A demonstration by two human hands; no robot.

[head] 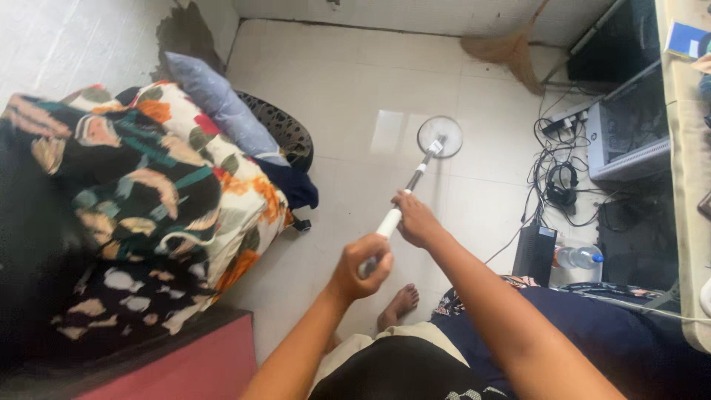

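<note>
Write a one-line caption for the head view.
Both hands, left hand and right hand, grip a white mop handle, its round head on the tiled floor.

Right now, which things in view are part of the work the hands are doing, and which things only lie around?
In use:
- left hand, low on the mop handle
- right hand, higher on it
- round mop head on the tiled floor

Lying about:
- flowered bedding and pillow
- broom
- cables with headphones
- water bottle
</note>
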